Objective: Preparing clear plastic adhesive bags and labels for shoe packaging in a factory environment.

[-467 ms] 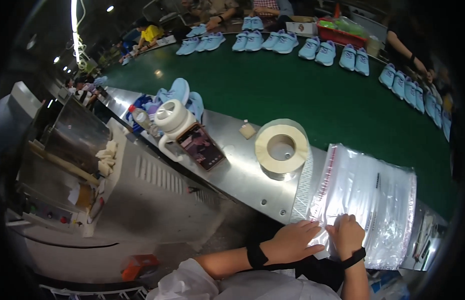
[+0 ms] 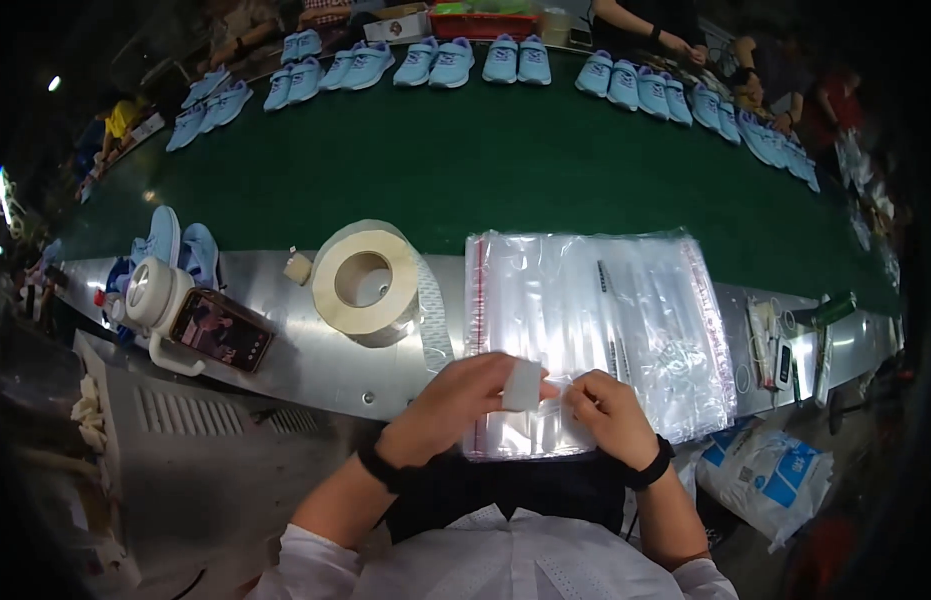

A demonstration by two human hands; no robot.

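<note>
Left hand (image 2: pixel 453 402) holding pale label (image 2: pixel 523 386); right hand (image 2: pixel 617 418) curled just beside, grip unclear; clear bag stack (image 2: pixel 545 300) beneath both

left hand (image 2: pixel 465 390): pinching, angled rightward | right hand (image 2: pixel 613 412): curled | forearms (image 2: pixel 337 497): converging

Left fingers (image 2: pixel 491 371) hold a pale label (image 2: pixel 522 386) over clear plastic bags (image 2: pixel 550 290), right fingers (image 2: pixel 597 388) nearby.

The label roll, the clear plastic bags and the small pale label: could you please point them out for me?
Label roll (image 2: pixel 363 319): head view, face below the central hole.
Clear plastic bags (image 2: pixel 577 325): head view, middle of the upper surface.
Small pale label (image 2: pixel 522 386): head view, middle of its face.
</note>
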